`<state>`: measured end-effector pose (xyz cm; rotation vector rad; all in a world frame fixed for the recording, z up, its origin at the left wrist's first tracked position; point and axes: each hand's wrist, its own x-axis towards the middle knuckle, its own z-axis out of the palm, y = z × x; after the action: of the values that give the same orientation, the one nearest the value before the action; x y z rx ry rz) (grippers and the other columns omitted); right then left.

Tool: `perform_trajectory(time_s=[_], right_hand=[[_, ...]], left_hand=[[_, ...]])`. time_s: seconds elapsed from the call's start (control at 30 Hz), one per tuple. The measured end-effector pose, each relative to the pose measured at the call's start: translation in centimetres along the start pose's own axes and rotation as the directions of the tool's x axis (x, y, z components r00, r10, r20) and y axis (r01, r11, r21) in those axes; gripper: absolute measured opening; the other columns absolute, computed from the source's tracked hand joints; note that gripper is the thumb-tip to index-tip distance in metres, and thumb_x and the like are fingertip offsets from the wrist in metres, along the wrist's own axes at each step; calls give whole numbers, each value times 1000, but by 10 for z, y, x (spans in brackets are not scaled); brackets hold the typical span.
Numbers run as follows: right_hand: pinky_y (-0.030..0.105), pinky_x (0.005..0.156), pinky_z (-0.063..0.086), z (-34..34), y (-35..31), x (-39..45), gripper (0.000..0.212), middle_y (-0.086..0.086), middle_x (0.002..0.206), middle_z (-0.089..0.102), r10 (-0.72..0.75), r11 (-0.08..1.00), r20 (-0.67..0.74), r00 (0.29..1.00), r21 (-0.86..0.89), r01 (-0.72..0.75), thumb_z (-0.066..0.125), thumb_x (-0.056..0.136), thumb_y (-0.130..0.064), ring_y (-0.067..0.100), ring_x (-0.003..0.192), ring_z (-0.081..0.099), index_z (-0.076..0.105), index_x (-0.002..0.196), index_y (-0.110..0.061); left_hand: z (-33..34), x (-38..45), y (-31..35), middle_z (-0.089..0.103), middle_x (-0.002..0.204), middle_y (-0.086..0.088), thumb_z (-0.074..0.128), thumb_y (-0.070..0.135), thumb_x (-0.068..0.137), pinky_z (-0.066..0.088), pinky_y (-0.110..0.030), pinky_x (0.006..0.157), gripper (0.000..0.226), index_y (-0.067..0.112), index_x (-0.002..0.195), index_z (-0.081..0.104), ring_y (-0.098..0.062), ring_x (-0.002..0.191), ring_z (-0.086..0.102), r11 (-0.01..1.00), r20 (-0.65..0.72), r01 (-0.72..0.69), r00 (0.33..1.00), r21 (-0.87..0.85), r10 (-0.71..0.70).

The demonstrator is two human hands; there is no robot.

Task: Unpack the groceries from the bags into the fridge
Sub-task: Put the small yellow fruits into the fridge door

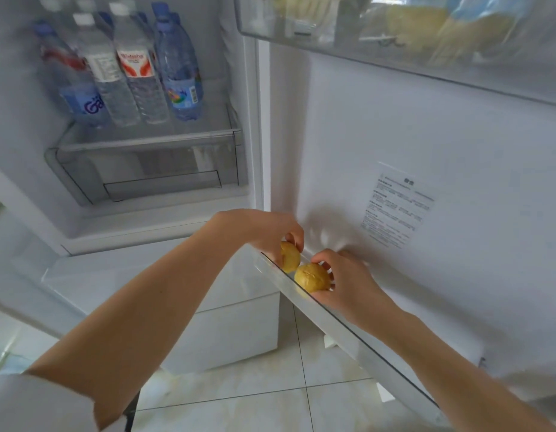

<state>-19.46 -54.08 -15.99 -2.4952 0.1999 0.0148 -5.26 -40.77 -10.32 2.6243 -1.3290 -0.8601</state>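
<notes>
Pale glossy floor tiles below, with dark grout lines. White fridge standing open, its door swung out to the right, a printed label stuck on the inner wall of the door.

Inside the fridge, on the glass shelf: several plastic water bottles standing upright close together, some with red labels, some blue. Under the shelf, a clear drawer, contents not possible to tell.

At the top of the door, an upper door bin with yellowish packages inside, blurred. Lower on the door, a clear door bin, seen along its front rim.

Two small round yellow fruits, touching each other, right at this lower bin, at its end nearer the hinge. Left hand reaching from above, fingers curled around the far yellow fruit. Right hand gripping the near yellow fruit from the door side, thumb under it and fingers above. Not possible to tell whether the fruits already rest on the bin floor. White sleeve at the lower left corner.
</notes>
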Motion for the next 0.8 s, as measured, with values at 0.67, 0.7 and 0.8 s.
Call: perform_trajectory(time_s=[0.67,0.7,0.8], right_hand=[[34,97,48,-20,-21,-34,44,-4,120,59,-36,987,-125,991,153,56,67,85,-32,14,113,57,54,125,-20],[36,97,48,-22,-24,-41,42,-4,120,59,-38,983,-141,989,172,62,67,86,-32,13,113,56,55,124,-20],[36,97,48,-24,-33,-68,38,-4,120,61,-63,975,-210,976,198,106,67,87,-28,11,113,56,57,123,-19]], left_hand=[[14,-48,4,64,114,11,62,18,92,47,-19,87,27,26,118,63,-3,99,60,973,-388,-124,921,-196,39],[19,-55,7,66,110,11,61,18,92,47,-18,85,25,26,116,63,-1,96,60,969,-438,-145,898,-200,45],[37,-76,22,69,101,11,60,15,92,49,-18,84,22,22,112,66,1,92,63,951,-558,-192,830,-242,25]])
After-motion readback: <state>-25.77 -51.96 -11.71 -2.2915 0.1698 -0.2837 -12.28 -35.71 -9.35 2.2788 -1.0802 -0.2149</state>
